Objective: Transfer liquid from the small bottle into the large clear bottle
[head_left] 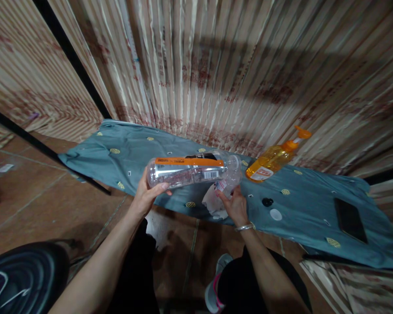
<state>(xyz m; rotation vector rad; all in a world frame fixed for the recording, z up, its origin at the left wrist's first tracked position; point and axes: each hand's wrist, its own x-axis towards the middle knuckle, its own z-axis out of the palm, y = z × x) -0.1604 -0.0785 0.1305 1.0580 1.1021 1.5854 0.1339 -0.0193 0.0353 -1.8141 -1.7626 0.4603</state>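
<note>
A large clear plastic bottle [196,168] with an orange and silver label lies almost level above the cloth. My left hand [147,194] is wrapped round its left end, thumb along the near side. At the bottle's right end, my right hand [236,206] is closed on a smaller clear plastic container [232,179] with a partly visible label. The two clear pieces overlap, so I cannot tell whether they touch. A crumpled whitish sheet [214,201] lies beside the right fingers; whether they grip it is unclear. Near that hand are a black cap [267,202] and a white round lid [275,214].
A pump bottle of orange liquid [270,162] stands behind, to the right. A dark phone [351,220] lies on the green patterned cloth [304,209] of the narrow table. Striped curtain [216,65] hangs behind. A dark round stool [26,279] is at lower left.
</note>
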